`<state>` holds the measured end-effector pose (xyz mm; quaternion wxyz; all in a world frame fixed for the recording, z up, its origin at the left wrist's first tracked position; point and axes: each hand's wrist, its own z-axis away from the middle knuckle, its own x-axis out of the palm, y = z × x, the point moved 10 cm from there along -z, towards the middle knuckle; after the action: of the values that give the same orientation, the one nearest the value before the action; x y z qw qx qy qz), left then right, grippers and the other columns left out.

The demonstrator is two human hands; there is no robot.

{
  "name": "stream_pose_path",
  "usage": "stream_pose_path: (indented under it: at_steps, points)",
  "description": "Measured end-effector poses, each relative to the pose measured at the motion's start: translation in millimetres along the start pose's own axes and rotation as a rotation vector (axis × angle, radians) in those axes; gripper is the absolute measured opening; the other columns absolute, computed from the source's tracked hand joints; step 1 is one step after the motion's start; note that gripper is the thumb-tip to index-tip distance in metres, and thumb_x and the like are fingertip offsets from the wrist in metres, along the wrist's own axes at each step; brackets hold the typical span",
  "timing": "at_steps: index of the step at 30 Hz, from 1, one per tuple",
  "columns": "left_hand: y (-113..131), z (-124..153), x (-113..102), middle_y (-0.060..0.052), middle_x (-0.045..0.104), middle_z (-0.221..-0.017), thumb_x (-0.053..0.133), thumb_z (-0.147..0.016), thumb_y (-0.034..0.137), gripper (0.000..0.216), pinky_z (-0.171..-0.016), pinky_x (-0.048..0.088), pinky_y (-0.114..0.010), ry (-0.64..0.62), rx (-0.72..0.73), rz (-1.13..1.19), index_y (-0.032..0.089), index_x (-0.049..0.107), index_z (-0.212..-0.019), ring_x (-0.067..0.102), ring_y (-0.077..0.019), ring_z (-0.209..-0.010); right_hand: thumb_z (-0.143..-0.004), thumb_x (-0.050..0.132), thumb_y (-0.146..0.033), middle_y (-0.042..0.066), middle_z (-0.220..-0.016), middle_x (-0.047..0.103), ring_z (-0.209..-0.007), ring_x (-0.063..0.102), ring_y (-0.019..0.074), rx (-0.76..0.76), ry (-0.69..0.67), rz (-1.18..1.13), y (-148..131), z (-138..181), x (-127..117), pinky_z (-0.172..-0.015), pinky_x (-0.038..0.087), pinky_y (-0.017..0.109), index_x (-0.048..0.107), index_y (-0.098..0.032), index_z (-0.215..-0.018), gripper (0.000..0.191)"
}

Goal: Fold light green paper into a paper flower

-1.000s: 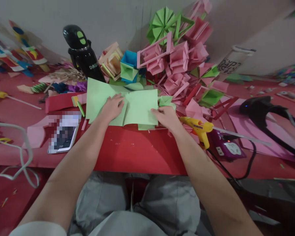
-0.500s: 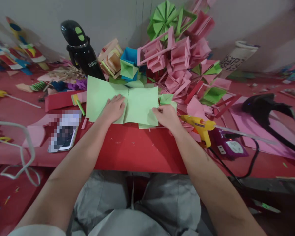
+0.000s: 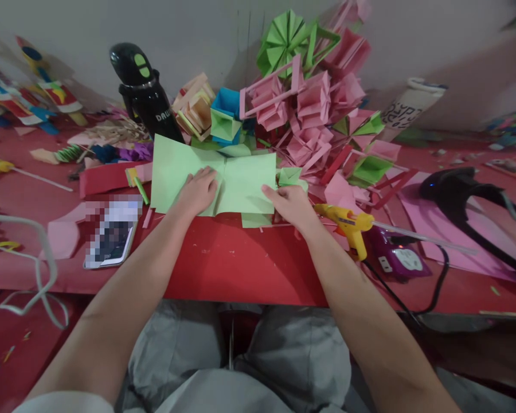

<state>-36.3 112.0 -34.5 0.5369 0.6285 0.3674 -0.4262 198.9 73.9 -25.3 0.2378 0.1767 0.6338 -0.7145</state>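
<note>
In the head view, the person's left hand (image 3: 200, 192) lies palm down on a light green paper sheet (image 3: 249, 178), fingers extended and loosely together, pressing on it rather than gripping. The hand rests just left of a crease that runs from the sheet's far edge to its near edge. The right hand (image 3: 293, 203) pinches the sheet's right edge, thumb laid over the top and the other fingers curled; their tips are hidden. The sheet is near the middle of the red table (image 3: 241, 261), in front of the person, and a smaller green piece (image 3: 257, 221) shows from under its near edge.

Just right of the right hand lies a yellow glue gun (image 3: 348, 221), with a purple power box (image 3: 398, 256) beside it. A phone (image 3: 116, 235) lies to the left of the left forearm, and a red paper strip (image 3: 107, 179) is beyond the phone. Behind the sheet, a black bottle (image 3: 148, 100) stands at the left; a blue paper box (image 3: 227, 104) and a heap of pink folded paper (image 3: 313, 100) sit farther right, near the wall.
</note>
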Motion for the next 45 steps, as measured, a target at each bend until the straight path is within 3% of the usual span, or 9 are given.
stream_pose_path:
  at_steps: [3,6,11,17,23,28,35,42,45]
  points:
    - [-1.2,-3.3,-9.2,-0.013,0.035,-0.164,0.028,-0.103,0.034,0.053,-0.127,0.017,-0.051,0.065,0.006,0.013,0.016,0.050,-0.148,0.030,-0.0268,-0.154,-0.092,0.061,-0.043,0.002,-0.044,0.058,-0.042,0.058,0.0143,0.056,-0.047,-0.094,7.2,-2.2,7.0,-0.043,0.042,0.024,0.052,-0.020,-0.058,0.042]
    - [-1.3,1.0,-18.6,-0.008,0.041,-0.162,0.026,-0.104,0.036,0.050,-0.128,0.016,-0.054,0.111,-0.032,-0.014,0.022,0.055,-0.143,0.034,-0.0272,-0.152,-0.092,0.062,-0.034,0.001,-0.041,0.055,-0.041,0.060,0.0154,0.045,-0.018,-0.103,7.6,-5.1,7.1,-0.038,0.038,0.022,0.055,-0.019,-0.061,0.036]
    - [1.6,8.3,-4.3,-0.014,0.029,-0.167,0.024,-0.103,0.033,0.056,-0.125,0.017,-0.062,-0.024,-0.057,-0.075,0.017,0.041,-0.153,0.025,-0.0343,-0.155,-0.095,0.060,-0.040,0.003,-0.042,0.059,-0.038,0.060,0.0141,0.043,-0.013,-0.102,1.6,-2.0,7.1,-0.036,0.040,0.020,0.050,-0.019,-0.057,0.045]
    - [-1.5,5.3,3.3,-0.013,0.020,-0.170,0.016,-0.103,0.034,0.062,-0.127,0.011,-0.059,-0.057,-0.079,-0.095,0.011,0.031,-0.159,0.017,-0.0322,-0.158,-0.092,0.062,-0.027,0.003,-0.048,0.066,-0.037,0.058,0.0110,0.040,-0.046,-0.036,2.1,-1.2,9.8,-0.036,0.043,0.019,0.055,-0.019,-0.060,0.034]
    - [-2.8,5.7,2.9,-0.012,0.021,-0.170,0.016,-0.103,0.034,0.062,-0.127,0.011,-0.057,-0.047,-0.090,-0.092,0.012,0.033,-0.158,0.018,-0.0306,-0.158,-0.091,0.063,-0.027,0.002,-0.045,0.063,-0.037,0.059,0.0124,0.046,-0.047,-0.059,6.7,-2.7,10.5,-0.036,0.044,0.019,0.052,-0.020,-0.058,0.036]
    - [-2.7,4.4,3.0,-0.014,0.023,-0.169,0.018,-0.102,0.032,0.062,-0.126,0.011,-0.059,-0.031,-0.072,-0.081,0.011,0.034,-0.158,0.019,-0.0325,-0.157,-0.091,0.066,-0.047,0.007,-0.050,0.066,-0.037,0.057,0.0109,0.093,-0.067,-0.156,2.9,1.0,9.4,-0.036,0.045,0.020,0.050,-0.020,-0.053,0.049]
    - [-5.3,1.3,2.9,-0.015,0.024,-0.169,0.020,-0.102,0.033,0.060,-0.126,0.012,-0.060,-0.019,-0.074,-0.064,0.013,0.036,-0.156,0.019,-0.0328,-0.157,-0.091,0.066,-0.024,0.007,-0.051,0.067,-0.036,0.056,0.0087,0.144,-0.155,-0.148,4.5,4.7,17.7,-0.036,0.044,0.018,0.055,-0.017,-0.055,0.039]
    - [-6.0,1.6,3.7,-0.014,0.023,-0.169,0.017,-0.103,0.034,0.062,-0.126,0.012,-0.058,-0.023,-0.074,-0.084,0.011,0.035,-0.157,0.019,-0.0317,-0.157,-0.090,0.068,-0.022,0.007,-0.048,0.066,-0.035,0.056,0.0096,0.153,-0.142,-0.124,5.3,4.8,13.0,-0.033,0.042,0.018,0.053,-0.018,-0.055,0.038]
    - [-6.4,2.2,4.4,-0.013,0.021,-0.170,0.016,-0.103,0.036,0.062,-0.127,0.011,-0.057,-0.037,-0.080,-0.086,0.012,0.033,-0.158,0.018,-0.0309,-0.158,-0.091,0.069,-0.033,0.008,-0.051,0.068,-0.036,0.057,0.0101,0.143,-0.109,-0.188,5.6,2.8,11.7,-0.034,0.044,0.019,0.052,-0.019,-0.057,0.041]
